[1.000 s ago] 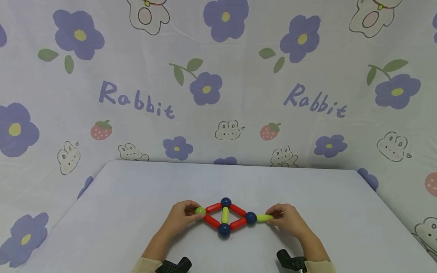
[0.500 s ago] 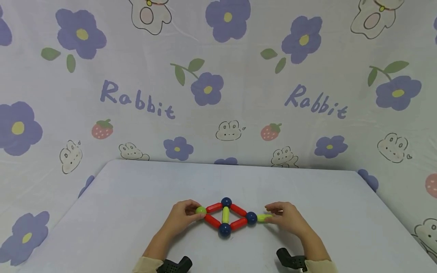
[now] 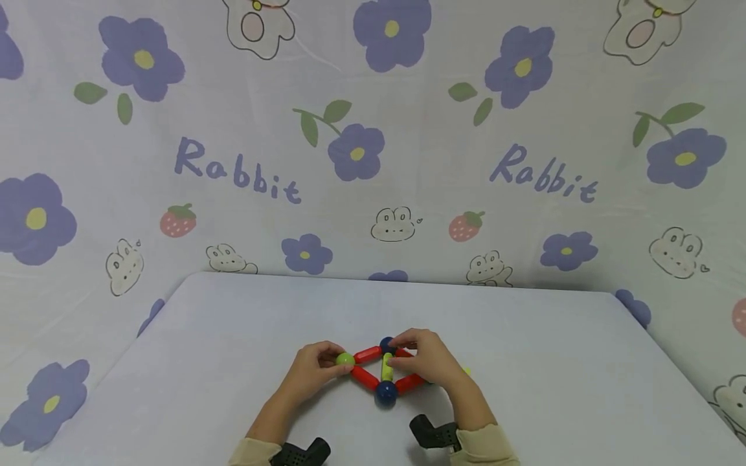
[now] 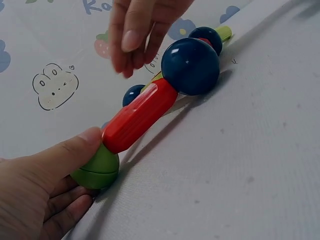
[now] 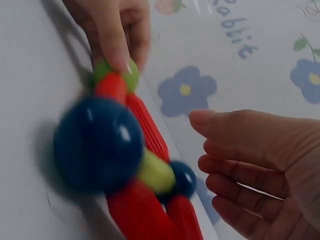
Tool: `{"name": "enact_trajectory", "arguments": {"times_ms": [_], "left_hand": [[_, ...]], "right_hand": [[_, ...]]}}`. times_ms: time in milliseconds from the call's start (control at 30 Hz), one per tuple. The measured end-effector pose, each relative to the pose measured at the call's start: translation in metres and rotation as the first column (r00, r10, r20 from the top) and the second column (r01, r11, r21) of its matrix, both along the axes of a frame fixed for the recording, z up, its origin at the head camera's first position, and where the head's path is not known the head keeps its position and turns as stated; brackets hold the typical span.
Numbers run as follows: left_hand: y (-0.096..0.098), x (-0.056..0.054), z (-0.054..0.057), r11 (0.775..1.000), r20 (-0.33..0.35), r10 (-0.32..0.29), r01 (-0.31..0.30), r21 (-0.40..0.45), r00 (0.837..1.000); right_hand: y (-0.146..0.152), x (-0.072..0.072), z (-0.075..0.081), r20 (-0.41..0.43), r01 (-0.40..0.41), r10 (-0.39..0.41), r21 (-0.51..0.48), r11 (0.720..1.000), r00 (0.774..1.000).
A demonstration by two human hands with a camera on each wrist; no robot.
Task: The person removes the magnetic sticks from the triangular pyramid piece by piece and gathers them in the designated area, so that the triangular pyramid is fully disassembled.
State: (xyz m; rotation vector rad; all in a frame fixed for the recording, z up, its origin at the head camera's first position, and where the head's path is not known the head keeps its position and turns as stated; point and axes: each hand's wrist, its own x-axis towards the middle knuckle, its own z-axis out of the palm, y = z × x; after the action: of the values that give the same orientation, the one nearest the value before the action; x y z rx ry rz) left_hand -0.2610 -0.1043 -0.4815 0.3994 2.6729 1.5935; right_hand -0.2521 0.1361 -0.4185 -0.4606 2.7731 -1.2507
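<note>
A flat diamond of red rods (image 3: pixel 365 378) and balls lies on the white table. My left hand (image 3: pixel 310 369) pinches the light green ball (image 4: pixel 100 170) at its left corner. A yellow-green rod (image 3: pixel 387 367) crosses the middle between the near dark blue ball (image 3: pixel 386 393) and the far dark blue ball (image 5: pixel 182 180). My right hand (image 3: pixel 428 356) hovers over the diamond's right half with relaxed fingers, holding nothing; in the right wrist view it is apart from the pieces. It hides most of the right corner in the head view, where only the tip of another yellow-green rod (image 4: pixel 225 33) shows.
The white tabletop (image 3: pixel 262 310) stretches around the diamond. Behind it hangs a cloth (image 3: pixel 408 142) printed with flowers and rabbits. A black wrist camera (image 3: pixel 434 432) sits on the right forearm, another black camera (image 3: pixel 300 453) on the left.
My right hand has let go of the yellow-green rod at the right corner and moved left over the diamond. My left hand keeps its pinch on the green ball.
</note>
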Motion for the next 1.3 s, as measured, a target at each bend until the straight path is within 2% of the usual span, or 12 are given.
{"name": "enact_trajectory", "arguments": {"times_ms": [200,433,733,967,1300], "left_hand": [[0.000,0.000,0.000,0.999,-0.025,-0.023,0.024,0.046,0.999],[0.000,0.000,0.001,0.998,-0.041,-0.037,0.039,0.056,0.998],[0.000,0.001,0.002,0.998,-0.027,-0.029,0.030,0.046,0.999],[0.000,0.001,0.001,1.000,-0.028,0.006,-0.006,-0.010,1.000],[-0.001,0.000,-0.002,1.000,-0.019,-0.006,0.006,0.006,1.000]], "right_hand": [[-0.031,0.001,0.001,0.025,-0.105,0.105,-0.004,0.994,0.994],[-0.051,0.003,-0.011,0.061,-0.126,0.124,0.028,0.992,0.990],[-0.056,0.005,-0.019,0.034,-0.129,0.126,0.106,0.986,0.991],[-0.056,0.010,-0.014,0.120,-0.269,0.260,0.074,0.960,0.958],[-0.057,0.014,-0.013,0.158,-0.290,0.275,0.077,0.954,0.948]]}}
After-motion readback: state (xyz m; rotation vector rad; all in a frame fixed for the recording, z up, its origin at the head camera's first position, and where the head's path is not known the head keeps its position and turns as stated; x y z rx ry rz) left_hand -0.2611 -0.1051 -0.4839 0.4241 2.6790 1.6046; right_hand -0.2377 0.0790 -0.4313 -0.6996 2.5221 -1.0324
